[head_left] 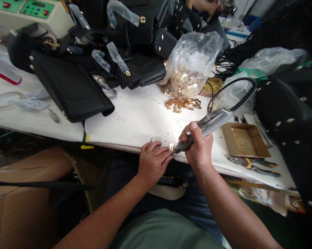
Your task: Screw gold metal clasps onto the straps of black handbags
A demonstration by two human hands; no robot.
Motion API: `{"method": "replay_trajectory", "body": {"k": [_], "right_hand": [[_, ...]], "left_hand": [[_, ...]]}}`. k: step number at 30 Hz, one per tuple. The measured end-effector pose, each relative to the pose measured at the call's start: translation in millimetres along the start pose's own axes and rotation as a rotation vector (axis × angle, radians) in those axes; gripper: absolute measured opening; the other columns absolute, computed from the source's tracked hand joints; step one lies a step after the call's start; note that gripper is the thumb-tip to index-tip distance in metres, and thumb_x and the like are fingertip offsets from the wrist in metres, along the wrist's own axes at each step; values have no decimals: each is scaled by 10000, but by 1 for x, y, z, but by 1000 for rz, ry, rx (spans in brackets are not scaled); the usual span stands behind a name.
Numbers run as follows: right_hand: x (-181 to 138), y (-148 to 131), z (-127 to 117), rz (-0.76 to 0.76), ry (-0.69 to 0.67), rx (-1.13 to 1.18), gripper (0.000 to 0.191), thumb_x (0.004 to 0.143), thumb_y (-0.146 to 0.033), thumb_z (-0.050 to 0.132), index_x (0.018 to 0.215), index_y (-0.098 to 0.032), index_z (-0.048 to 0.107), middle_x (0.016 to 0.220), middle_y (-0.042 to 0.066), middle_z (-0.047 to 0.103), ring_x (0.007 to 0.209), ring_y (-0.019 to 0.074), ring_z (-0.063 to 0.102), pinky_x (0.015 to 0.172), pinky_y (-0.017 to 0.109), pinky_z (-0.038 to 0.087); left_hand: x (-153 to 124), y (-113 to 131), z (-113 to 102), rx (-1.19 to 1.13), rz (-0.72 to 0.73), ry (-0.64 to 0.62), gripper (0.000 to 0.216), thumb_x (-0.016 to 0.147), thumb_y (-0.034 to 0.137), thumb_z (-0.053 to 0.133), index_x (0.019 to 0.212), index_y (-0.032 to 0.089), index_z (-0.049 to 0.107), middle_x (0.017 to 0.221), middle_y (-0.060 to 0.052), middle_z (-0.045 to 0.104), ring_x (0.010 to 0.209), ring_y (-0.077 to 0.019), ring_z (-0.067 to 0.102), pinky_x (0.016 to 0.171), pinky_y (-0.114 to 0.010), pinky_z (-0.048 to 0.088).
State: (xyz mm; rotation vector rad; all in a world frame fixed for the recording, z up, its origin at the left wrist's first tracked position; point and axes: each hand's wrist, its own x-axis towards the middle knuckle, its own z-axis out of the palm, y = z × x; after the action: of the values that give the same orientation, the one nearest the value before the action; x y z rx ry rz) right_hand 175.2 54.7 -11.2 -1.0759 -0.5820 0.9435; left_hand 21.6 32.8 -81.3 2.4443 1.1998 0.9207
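My left hand (153, 161) rests at the near edge of the white table (135, 117), fingers pinched on a small gold metal fitting (171, 147). My right hand (197, 145) is wrapped round a grey powered hand tool (207, 126) with a black braided cable (238, 93). The tool's tip touches the fitting just right of my left fingertips. A small pile of gold fittings (183, 103) lies farther back on the table, below a clear plastic bag (192, 62) full of them.
Several black handbags (70, 86) with plastic-wrapped handles crowd the back left. A shallow cardboard tray (245, 140) of small gold parts and yellow-handled pliers (254, 164) lie to my right. A control-panel machine (36, 10) stands far left. A cardboard box (23, 197) sits below the table.
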Motion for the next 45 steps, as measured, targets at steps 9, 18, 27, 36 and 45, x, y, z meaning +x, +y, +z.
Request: {"method": "replay_trajectory", "body": {"k": [9, 18, 27, 36, 45], "right_hand": [[-1, 1, -2, 1, 9, -28, 383, 790, -470, 829, 752, -207, 554, 541, -63, 514, 439, 102, 490, 393, 218, 413], [0, -1, -4, -30, -10, -21, 348, 810, -455, 818, 780, -210, 573, 541, -64, 514, 448, 107, 490, 409, 223, 422], [3, -2, -5, -62, 3, -38, 361, 813, -458, 815, 761, -204, 562, 543, -62, 517, 436, 99, 489, 401, 216, 413], [2, -5, -5, -67, 20, -45, 372, 804, -469, 811, 748, -213, 547, 538, -66, 514, 431, 103, 485, 396, 220, 405], [-2, -4, -2, -34, 10, 12, 386, 796, -466, 823, 780, -218, 528, 545, -79, 492, 440, 98, 480, 414, 222, 420]], "left_hand": [[0, -2, 1, 1, 5, 14, 160, 947, 316, 711, 1093, 307, 774, 1110, 9, 798, 1148, -264, 649, 998, -486, 436], [0, -2, 1, -3, 10, 25, 152, 939, 327, 723, 1080, 308, 779, 1102, 13, 801, 1139, -262, 659, 978, -481, 454], [-1, -2, 2, -12, 3, 29, 149, 932, 326, 731, 1072, 313, 781, 1105, 22, 801, 1134, -263, 660, 980, -486, 458], [-1, -2, 3, -20, -8, 30, 142, 936, 331, 725, 1063, 315, 786, 1093, 4, 803, 1138, -268, 660, 985, -498, 465], [-1, -2, 3, -18, 0, 30, 153, 942, 330, 719, 1080, 316, 782, 1106, 16, 800, 1145, -267, 653, 996, -492, 450]]}}
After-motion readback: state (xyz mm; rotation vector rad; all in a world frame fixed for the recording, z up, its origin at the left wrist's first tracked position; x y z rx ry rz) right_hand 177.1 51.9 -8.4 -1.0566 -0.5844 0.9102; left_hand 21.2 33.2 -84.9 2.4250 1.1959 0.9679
